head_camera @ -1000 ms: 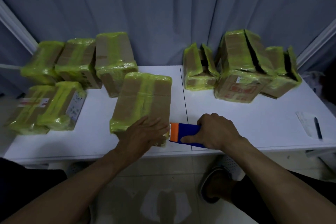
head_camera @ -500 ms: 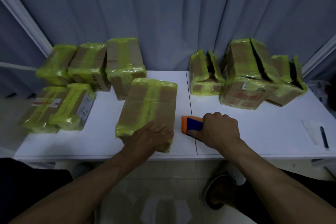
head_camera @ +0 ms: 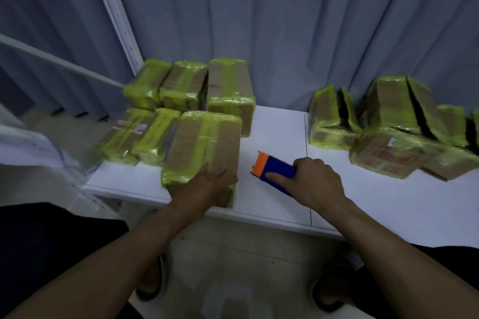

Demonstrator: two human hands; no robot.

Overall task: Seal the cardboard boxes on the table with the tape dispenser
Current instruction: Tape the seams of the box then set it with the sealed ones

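A cardboard box [head_camera: 204, 145] wrapped in yellow-green tape lies on the white table [head_camera: 272, 127], close to the front edge. My left hand [head_camera: 215, 184] rests flat on its near end, fingers straight. To its right my right hand [head_camera: 316, 181] grips a blue tape dispenser [head_camera: 277, 171] with an orange head, held just above the table and apart from the box. Three boxes with gaping top flaps [head_camera: 331, 116] [head_camera: 399, 124] [head_camera: 456, 142] stand at the back right.
Several taped boxes [head_camera: 184, 85] are packed together at the table's back left, right beside the box under my hand. A grey curtain [head_camera: 259, 21] hangs behind the table. My feet in sandals [head_camera: 329, 290] show on the floor below the front edge.
The box under my left hand has slid left up against the taped group. My right hand has drawn the dispenser away from the box. My view has turned to the left.
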